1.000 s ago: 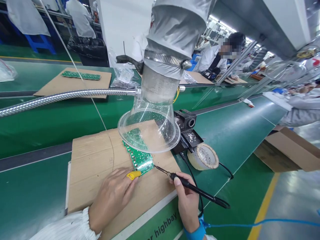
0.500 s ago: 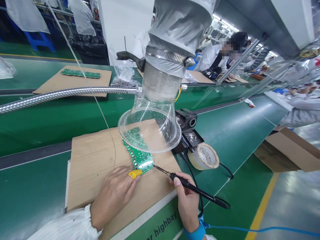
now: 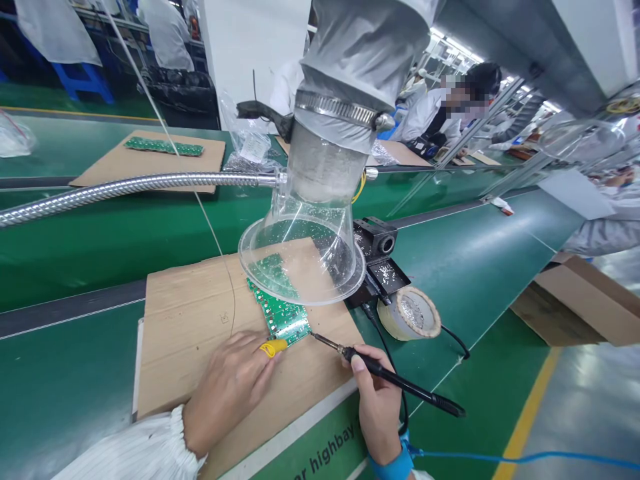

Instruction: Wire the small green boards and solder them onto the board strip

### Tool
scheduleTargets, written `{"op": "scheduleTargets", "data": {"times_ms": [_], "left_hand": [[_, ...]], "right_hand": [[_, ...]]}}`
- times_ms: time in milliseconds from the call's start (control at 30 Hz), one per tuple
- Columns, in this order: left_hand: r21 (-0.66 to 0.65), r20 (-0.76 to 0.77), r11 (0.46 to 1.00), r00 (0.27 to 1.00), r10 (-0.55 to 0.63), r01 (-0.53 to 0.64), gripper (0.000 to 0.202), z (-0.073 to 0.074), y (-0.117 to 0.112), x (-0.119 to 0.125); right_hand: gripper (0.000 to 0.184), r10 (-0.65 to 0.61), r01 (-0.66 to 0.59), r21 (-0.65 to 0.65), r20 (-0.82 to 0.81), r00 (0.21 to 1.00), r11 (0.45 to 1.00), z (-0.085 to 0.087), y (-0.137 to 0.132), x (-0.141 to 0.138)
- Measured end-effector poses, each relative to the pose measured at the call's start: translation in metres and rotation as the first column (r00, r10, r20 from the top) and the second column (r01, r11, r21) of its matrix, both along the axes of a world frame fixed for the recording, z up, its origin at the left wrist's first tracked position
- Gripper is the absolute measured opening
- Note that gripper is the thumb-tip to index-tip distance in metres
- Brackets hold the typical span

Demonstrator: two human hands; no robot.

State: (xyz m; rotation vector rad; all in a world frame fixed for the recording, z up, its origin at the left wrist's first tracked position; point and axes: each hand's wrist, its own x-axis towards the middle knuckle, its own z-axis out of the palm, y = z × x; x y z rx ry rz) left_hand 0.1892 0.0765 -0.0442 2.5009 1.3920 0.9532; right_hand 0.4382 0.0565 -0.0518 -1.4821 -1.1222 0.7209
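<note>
A green circuit board (image 3: 287,319) lies on a sheet of cardboard, its far part seen through a clear fume hood (image 3: 305,267). My left hand (image 3: 233,380), closed, grips the board's near left edge; a yellow finger cot (image 3: 273,347) covers one fingertip. My right hand (image 3: 379,400) is wrapped round the black handle of a soldering iron (image 3: 400,381), with a blue strap at the wrist. The iron's tip meets the board's near right corner, or sits just beside it. Part of my left fingers is hidden behind the hand.
The cardboard sheet (image 3: 190,320) covers the green bench. Right of the hood stand a black iron holder (image 3: 375,243) and a round solder pot (image 3: 410,313). A flexible metal hose (image 3: 150,179) crosses the view. Another circuit board (image 3: 165,146) lies beyond; people in white work farther back.
The whole view has shifted slightly to the right. Both hands, the board and the soldering iron keep nearly the same places relative to each other.
</note>
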Motion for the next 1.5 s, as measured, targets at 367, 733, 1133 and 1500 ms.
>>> {"op": "scheduleTargets", "data": {"times_ms": [367, 733, 1133, 1500], "left_hand": [[0.017, 0.019, 1.0, 1.0, -0.018, 0.017, 0.015, 0.002, 0.001, -0.001], [0.0, -0.031, 1.0, 0.999, 0.03, -0.03, 0.022, 0.001, 0.008, 0.0], [0.013, -0.086, 1.0, 0.996, 0.026, -0.025, 0.028, 0.007, 0.012, 0.002], [0.019, -0.103, 0.999, 0.994, 0.035, -0.033, 0.026, 0.005, 0.013, 0.003]], "right_hand": [[0.026, -0.003, 0.003, -0.012, 0.0, 1.0, 1.0, -0.003, -0.001, 0.002], [0.03, -0.054, 0.051, -0.047, -0.065, 0.996, 0.998, 0.005, 0.003, -0.004], [0.027, 0.024, -0.023, -0.06, 0.027, 0.999, 0.998, -0.004, 0.001, 0.0], [0.029, 0.031, -0.029, -0.084, 0.019, 0.999, 0.996, -0.006, -0.001, 0.001]]}}
